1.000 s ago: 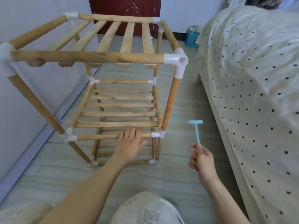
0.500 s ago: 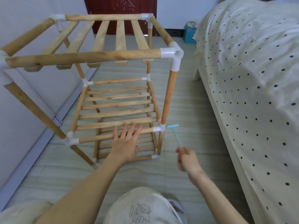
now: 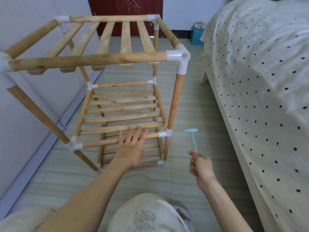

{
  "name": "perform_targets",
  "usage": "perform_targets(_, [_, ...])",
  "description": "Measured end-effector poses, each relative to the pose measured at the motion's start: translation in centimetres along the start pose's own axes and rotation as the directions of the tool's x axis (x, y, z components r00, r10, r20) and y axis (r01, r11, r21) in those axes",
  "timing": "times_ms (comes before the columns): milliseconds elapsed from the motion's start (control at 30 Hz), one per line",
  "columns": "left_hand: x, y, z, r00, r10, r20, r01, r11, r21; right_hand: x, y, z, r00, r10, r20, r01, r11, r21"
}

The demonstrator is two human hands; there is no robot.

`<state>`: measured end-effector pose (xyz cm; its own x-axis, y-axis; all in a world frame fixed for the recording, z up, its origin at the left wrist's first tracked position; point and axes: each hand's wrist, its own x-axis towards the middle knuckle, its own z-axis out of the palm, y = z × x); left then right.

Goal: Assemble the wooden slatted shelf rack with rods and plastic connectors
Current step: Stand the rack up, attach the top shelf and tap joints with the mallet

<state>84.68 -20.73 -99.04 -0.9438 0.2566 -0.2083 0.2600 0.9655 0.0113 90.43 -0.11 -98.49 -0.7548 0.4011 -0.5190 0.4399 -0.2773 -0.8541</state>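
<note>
Swung down since a second ago toward white corner connector (image 3: 165,133) of standing shelf rack (image 3: 117,91): small blue hammer (image 3: 192,138) gripped by right hand (image 3: 200,164), left hand (image 3: 132,148) flat-fingered on front rod (image 3: 103,143), suggesting joint-tapping underway.

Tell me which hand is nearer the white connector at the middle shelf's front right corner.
Left. The left hand rests on the rod just beside the connector; the right hand holds the blue hammer lower right, apart.

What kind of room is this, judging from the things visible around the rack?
Most likely a bedroom in a home. A bed with a dotted cover stands on the right, a dark red door is at the back, and the wooden rack stands on a tiled floor.
</note>
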Motion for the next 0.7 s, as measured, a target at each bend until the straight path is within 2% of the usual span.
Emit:
perform_targets(33, [0.0, 0.0, 0.0, 1.0, 0.002, 0.007, -0.002, 1.0, -0.004, 0.3, -0.2, -0.4, 0.996, -0.01, -0.086, 0.013, 0.999, 0.033])
perform_targets(67, [0.0, 0.1, 0.0, 1.0, -0.002, 0.01, 0.002, 1.0, -0.007, 0.5, -0.3, -0.5, 0.996, -0.007, -0.091, 0.01, 0.999, 0.037])
perform_targets(133, [-0.1, 0.1, -0.1, 1.0, -0.013, 0.015, 0.013, 1.0, -0.001, -0.1, -0.2, -0.2, 0.999, 0.021, 0.05, -0.016, 0.995, -0.097])
perform_targets(167, [-0.1, 0.1, -0.1, 1.0, -0.014, 0.015, 0.014, 1.0, 0.001, 0.0, 0.2, -0.1, 0.996, 0.024, 0.089, -0.014, 0.994, -0.107])
perform_targets(267, [0.0, 0.1, -0.1, 1.0, -0.001, 0.018, 0.001, 1.0, -0.002, 0.7, 0.4, -0.7, 0.99, 0.052, -0.134, -0.046, 0.998, 0.045])
perform_targets(300, [0.0, 0.1, -0.1, 1.0, -0.005, 0.012, 0.005, 1.0, -0.004, 0.7, 0.4, -0.7, 0.986, 0.039, -0.162, -0.034, 0.999, 0.032])
perform_targets(367, [-0.1, 0.1, -0.2, 1.0, -0.016, 0.008, 0.016, 1.0, 0.003, 0.2, 1.3, -0.6, 0.997, 0.07, 0.023, -0.067, 0.992, -0.105])
perform_targets(400, [0.0, 0.1, -0.2, 1.0, -0.018, 0.007, 0.018, 1.0, 0.006, 0.2, 1.5, -0.8, 0.99, 0.104, 0.093, -0.098, 0.993, -0.069])
perform_targets(433, [0.0, 0.1, -0.2, 1.0, -0.017, 0.011, 0.017, 1.0, 0.006, 0.6, 1.4, -1.0, 0.993, 0.099, 0.061, -0.1, 0.995, 0.009])
perform_targets(467, [0.0, 0.2, -0.2, 1.0, -0.015, 0.016, 0.015, 1.0, 0.005, 0.6, 0.9, -1.1, 0.995, 0.093, -0.034, -0.09, 0.992, 0.089])
perform_targets(500, [-0.1, 0.3, -0.3, 1.0, -0.017, 0.017, 0.017, 1.0, 0.003, 1.0, 0.9, -1.3, 0.987, 0.062, -0.146, -0.049, 0.995, 0.089])
perform_targets(533, [-0.1, 0.4, -0.3, 1.0, -0.022, 0.014, 0.022, 1.0, 0.002, 1.1, 0.9, -1.0, 0.978, 0.002, -0.21, 0.006, 0.999, 0.039])
perform_targets(567, [-0.2, 0.4, -0.3, 1.0, -0.027, 0.014, 0.027, 1.0, 0.003, 0.9, 1.0, -0.6, 0.979, -0.069, -0.191, 0.053, 0.994, -0.092])
perform_targets(633, [-0.2, 0.5, -0.5, 0.999, -0.03, 0.025, 0.03, 1.0, 0.0, 0.6, 2.1, 0.1, 0.995, -0.097, -0.012, 0.089, 0.95, -0.298])
perform_targets(700, [-0.1, 0.5, -0.6, 0.999, -0.024, 0.038, 0.024, 1.0, -0.007, 1.2, 2.1, 0.0, 0.988, -0.106, -0.113, 0.077, 0.968, -0.237])
